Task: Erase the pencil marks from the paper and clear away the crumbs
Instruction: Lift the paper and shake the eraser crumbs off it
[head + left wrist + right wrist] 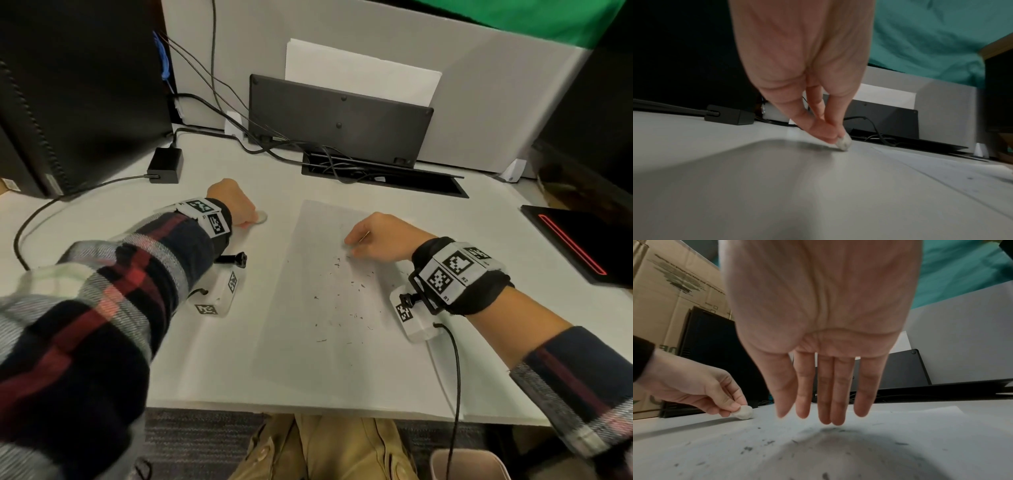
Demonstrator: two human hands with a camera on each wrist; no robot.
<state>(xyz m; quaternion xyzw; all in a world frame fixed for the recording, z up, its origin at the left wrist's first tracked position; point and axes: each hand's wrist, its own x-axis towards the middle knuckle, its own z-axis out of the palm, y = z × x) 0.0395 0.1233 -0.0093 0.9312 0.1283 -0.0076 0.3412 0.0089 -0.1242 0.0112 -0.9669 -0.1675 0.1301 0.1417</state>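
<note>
The left hand (pixel 236 205) pinches the eraser (pixel 743 412) between thumb and fingertips; the eraser touches the desk (pixel 212 359) just left of the paper (pixel 329 359), at its far-left corner. The right hand (pixel 376 240) is over the far part of the paper, fingers (pixel 840 395) straight and close together, tips pointing down at the sheet. Dark crumbs (pixel 356 283) lie scattered on the paper, near and beneath the right hand.
</note>
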